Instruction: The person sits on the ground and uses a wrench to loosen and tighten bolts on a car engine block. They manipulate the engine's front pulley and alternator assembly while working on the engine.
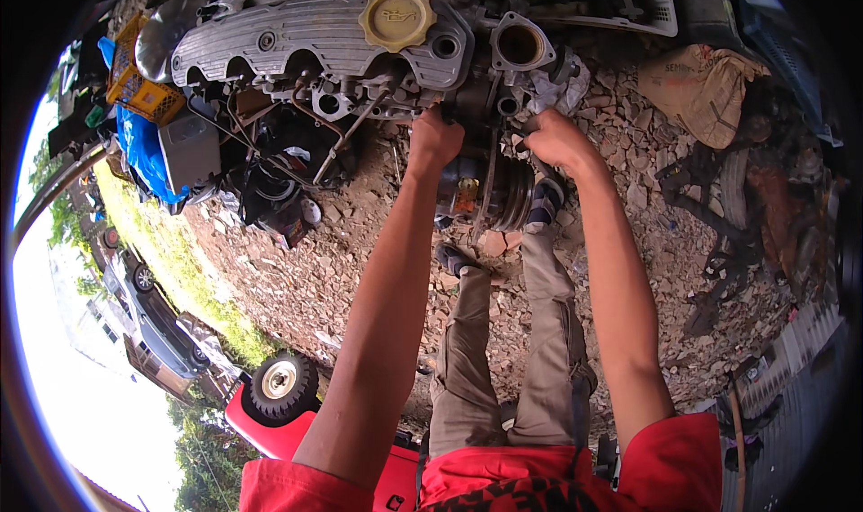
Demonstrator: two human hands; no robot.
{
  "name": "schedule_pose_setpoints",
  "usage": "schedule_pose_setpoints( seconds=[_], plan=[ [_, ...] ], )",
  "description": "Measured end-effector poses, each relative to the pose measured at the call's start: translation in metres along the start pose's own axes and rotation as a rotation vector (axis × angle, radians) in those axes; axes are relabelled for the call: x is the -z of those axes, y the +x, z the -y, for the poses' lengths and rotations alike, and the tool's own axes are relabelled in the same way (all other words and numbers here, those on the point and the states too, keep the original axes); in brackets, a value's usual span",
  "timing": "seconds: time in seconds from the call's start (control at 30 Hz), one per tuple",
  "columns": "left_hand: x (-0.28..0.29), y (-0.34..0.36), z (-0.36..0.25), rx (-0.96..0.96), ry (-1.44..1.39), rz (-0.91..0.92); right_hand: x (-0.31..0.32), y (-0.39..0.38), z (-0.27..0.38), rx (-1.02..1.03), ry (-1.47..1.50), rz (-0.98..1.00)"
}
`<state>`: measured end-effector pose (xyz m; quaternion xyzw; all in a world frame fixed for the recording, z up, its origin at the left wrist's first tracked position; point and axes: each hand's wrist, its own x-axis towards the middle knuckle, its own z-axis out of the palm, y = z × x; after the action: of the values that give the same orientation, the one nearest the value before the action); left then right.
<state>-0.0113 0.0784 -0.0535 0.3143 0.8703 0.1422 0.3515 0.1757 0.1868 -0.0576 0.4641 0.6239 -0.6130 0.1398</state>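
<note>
Grey engine [301, 37] beyond the fingers [435, 115], likely heavy, stiff, best gripped underneath; left hand [437, 142], right hand [556, 141] curled, holds unclear!

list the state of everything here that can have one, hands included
Oil filler cap, seated on the valve cover
Valve cover, fitted on the engine
Flanged port, open, uncovered
Sack, slumped on the rubble
Left hand, curled at the engine's edge
Right hand, curled, fingertips partly hidden
</note>
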Motion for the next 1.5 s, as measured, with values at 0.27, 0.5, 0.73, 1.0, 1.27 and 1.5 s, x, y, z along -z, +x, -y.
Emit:
schedule_pose_setpoints(
  seconds=[0.27,0.5,0.73,1.0,1.27,1.5],
  plan=[
    [0.001,0.000,-0.003,0.050,0.015,0.026,-0.082,-0.044,-0.005,0.120,-0.123,-0.441],
    [0.002,-0.001,-0.002,0.040,0.039,0.005,-0.078,-0.054,-0.004,0.065,0.156,-0.602],
    [-0.002,0.002,0.006,0.045,0.016,-0.005,-0.043,-0.034,-0.016,0.063,0.051,-0.315],
    [0.002,0.001,0.000,0.018,0.010,0.022,0.010,0.002,0.015,-0.013,-0.044,-0.004],
    [0.001,0.002,-0.001,0.044,0.012,0.015,-0.102,-0.048,-0.020,0.210,0.018,-0.547],
    [0.002,-0.005,-0.007,0.020,0.012,0.019,-0.056,-0.047,-0.021,-0.002,0.188,-0.517]
  ],
)
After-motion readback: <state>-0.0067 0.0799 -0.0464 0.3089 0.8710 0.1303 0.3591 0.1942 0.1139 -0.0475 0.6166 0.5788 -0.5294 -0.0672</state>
